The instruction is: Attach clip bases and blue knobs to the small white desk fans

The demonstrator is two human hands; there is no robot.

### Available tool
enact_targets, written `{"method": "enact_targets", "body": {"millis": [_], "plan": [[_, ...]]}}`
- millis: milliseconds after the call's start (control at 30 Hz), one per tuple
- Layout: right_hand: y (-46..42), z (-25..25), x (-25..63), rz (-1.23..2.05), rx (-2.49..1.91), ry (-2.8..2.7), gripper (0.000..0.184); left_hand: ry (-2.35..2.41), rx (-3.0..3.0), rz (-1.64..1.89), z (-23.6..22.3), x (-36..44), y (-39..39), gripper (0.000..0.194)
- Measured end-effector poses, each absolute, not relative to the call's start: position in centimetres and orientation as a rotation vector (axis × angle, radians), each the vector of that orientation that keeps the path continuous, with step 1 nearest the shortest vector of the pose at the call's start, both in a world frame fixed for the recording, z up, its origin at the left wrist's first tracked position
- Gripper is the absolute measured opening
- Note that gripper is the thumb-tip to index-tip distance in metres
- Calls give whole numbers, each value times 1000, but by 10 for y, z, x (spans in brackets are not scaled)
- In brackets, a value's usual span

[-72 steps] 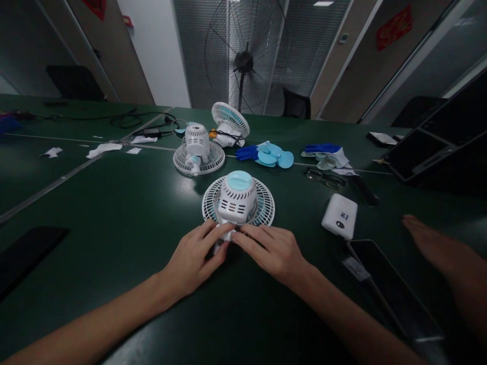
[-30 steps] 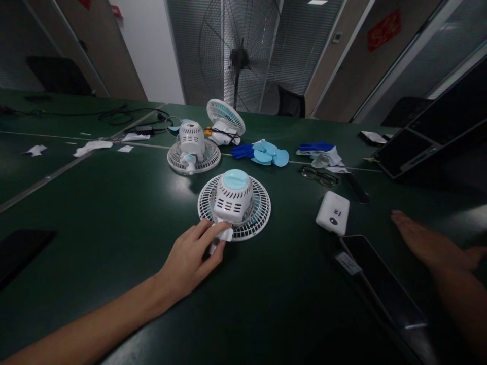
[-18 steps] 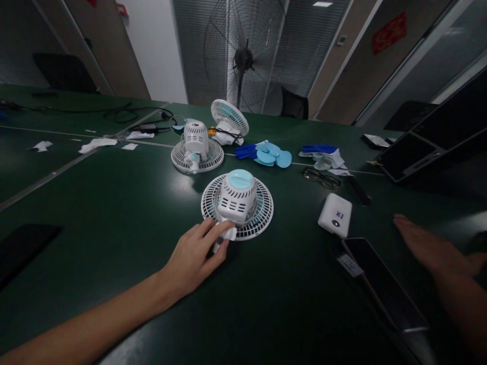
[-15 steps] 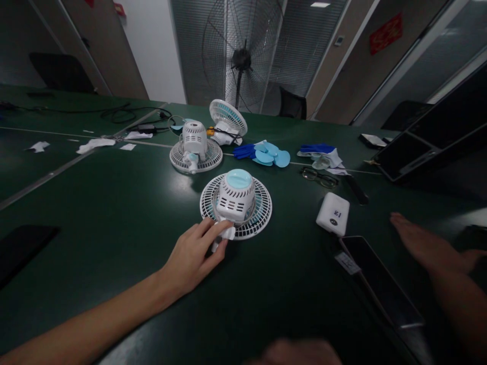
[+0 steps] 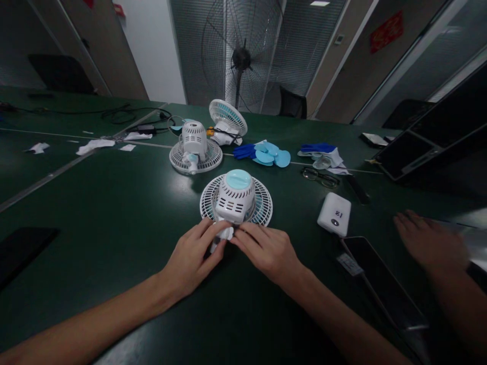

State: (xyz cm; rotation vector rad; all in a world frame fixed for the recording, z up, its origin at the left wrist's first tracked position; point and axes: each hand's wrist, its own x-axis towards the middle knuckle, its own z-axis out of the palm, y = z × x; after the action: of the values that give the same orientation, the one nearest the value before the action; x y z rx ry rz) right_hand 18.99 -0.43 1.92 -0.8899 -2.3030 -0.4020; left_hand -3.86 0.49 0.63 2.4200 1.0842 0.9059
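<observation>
A small white fan (image 5: 236, 200) with a light-blue cap lies face down on its round grille in front of me. My left hand (image 5: 201, 246) is closed on the white clip-like part (image 5: 226, 233) at the fan's near side, thumb below and fingers above. My right hand (image 5: 266, 248) is at the same part from the right, its fingers bent and pressed together against the fan's near edge. Its fingertips are partly hidden, so the exact spot it grips is unclear.
On the green table (image 5: 133, 213), another face-down fan (image 5: 195, 144) and a tilted fan (image 5: 227, 121) stand behind. Beyond lie light-blue fan blades (image 5: 271, 153), gloves (image 5: 321, 154) and glasses (image 5: 320, 177). To the right are a white power bank (image 5: 335, 214), a phone (image 5: 384, 281) and another person's hand (image 5: 431, 241).
My right hand has come up from the bottom edge to the near side of the fan. My left hand keeps its hold. The other person's hand at right has shifted slightly.
</observation>
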Motion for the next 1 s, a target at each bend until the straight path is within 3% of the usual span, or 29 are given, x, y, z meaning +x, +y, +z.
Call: {"method": "enact_targets", "body": {"millis": [133,267,367,467,600,633,700,833,1000], "plan": [[-3,13,189,-440,-890,-2299,13,1069,2431,881,4,-39,5,33],[0,13,196,-484,-879,-2326,25,1048,2440,855,6,-40,7,35],[0,14,192,-424,-853,-2323,17,1027,2464,846,9,-40,8,36],[-4,16,176,-26,-1069,-2177,26,1005,2507,845,10,-40,10,35],[-13,20,160,966,-1423,-1692,46,990,2580,861,8,-39,14,33],[-15,21,161,1074,-1437,-1639,46,984,2591,866,7,-40,15,33],[-17,19,167,947,-1439,-1674,37,973,2593,878,6,-40,16,32],[-14,9,183,195,-1190,-2119,23,961,2566,902,6,-42,17,32],[-7,2,189,-36,-1128,-2182,25,952,2556,923,7,-43,17,34]]}}
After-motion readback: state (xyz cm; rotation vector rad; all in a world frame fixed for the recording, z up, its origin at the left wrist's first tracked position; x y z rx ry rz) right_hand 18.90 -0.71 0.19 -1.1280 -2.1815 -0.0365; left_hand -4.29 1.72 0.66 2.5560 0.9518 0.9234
